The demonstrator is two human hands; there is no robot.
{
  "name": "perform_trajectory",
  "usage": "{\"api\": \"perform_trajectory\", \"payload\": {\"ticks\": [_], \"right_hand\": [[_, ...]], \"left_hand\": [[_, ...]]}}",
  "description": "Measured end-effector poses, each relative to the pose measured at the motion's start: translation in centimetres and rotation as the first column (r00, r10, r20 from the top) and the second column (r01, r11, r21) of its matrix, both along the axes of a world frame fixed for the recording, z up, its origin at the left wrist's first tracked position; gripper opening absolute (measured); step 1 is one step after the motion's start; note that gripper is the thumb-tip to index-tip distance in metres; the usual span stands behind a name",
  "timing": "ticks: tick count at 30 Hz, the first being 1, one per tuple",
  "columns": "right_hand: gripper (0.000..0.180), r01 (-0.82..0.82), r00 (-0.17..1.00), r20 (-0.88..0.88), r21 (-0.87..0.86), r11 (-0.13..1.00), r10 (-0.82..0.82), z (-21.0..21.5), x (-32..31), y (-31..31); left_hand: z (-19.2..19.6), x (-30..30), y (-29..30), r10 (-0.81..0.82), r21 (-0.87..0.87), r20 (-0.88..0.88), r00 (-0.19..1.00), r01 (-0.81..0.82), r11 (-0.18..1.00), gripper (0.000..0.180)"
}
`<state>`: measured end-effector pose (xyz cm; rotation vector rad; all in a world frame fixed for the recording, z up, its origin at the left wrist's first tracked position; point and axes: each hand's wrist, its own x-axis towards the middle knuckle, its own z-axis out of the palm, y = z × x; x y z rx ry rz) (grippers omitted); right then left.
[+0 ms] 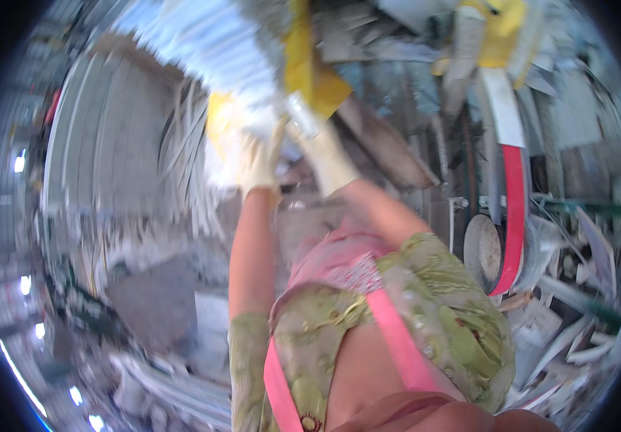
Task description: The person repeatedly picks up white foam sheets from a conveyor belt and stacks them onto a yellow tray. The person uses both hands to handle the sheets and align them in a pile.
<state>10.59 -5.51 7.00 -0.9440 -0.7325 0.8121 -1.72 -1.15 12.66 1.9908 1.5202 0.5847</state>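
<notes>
Both of my hands wear cream gloves and reach forward, close together, blurred by motion. My left hand [259, 155] is up against a bright whitish mass beside a yellow piece [220, 119]; its fingers are too smeared to read. To its right, my right hand [325, 158] has its fingers closed around a small white piece [300, 115] whose kind I cannot make out. Just beyond the hands rises a pale blue-white ribbed stack [202, 50]. A yellow sheet-like piece [331, 93] stands right of it.
Long grey ribbed panels [109, 137] stand at left, with thin pale strips [192, 144] hanging beside them. A red and white band [513, 209] curves down at right by a round container [483, 248]. Scrap pieces [584, 324] lie at lower right; a flat grey board [156, 302] at lower left.
</notes>
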Motion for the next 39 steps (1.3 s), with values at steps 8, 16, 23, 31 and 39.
{"api": "perform_trajectory", "payload": {"ticks": [8,16,23,31,39], "right_hand": [[0.096,-0.205,0.917,0.317,-0.141,0.968,0.241,-0.9,0.1,0.4],[0.099,-0.262,0.632,0.594,-0.441,0.858,0.498,0.5,5.3,-2.0],[0.047,0.199,0.779,0.625,-0.321,0.926,0.049,-0.1,21.3,-15.1],[0.04,0.806,0.46,0.841,-0.26,0.532,-0.285,-1.4,36.7,-28.8],[0.047,0.844,-0.086,0.979,-0.026,0.536,0.183,-4.1,39.5,-28.6]], "left_hand": [[2.5,-0.8,1.9,-0.081,-0.082,0.038,0.996,0.084,0.993,0.08],[-0.9,2.6,2.1,0.226,0.236,-0.348,0.91,-0.148,0.96,0.086],[-0.4,2.5,0.0,0.22,0.188,-0.177,0.959,-0.187,0.964,0.089],[0.2,2.7,-0.3,0.211,0.142,-0.139,0.967,-0.192,0.971,0.097],[1.5,3.8,-1.6,0.295,0.014,-0.081,0.952,-0.294,0.956,0.097]]}}
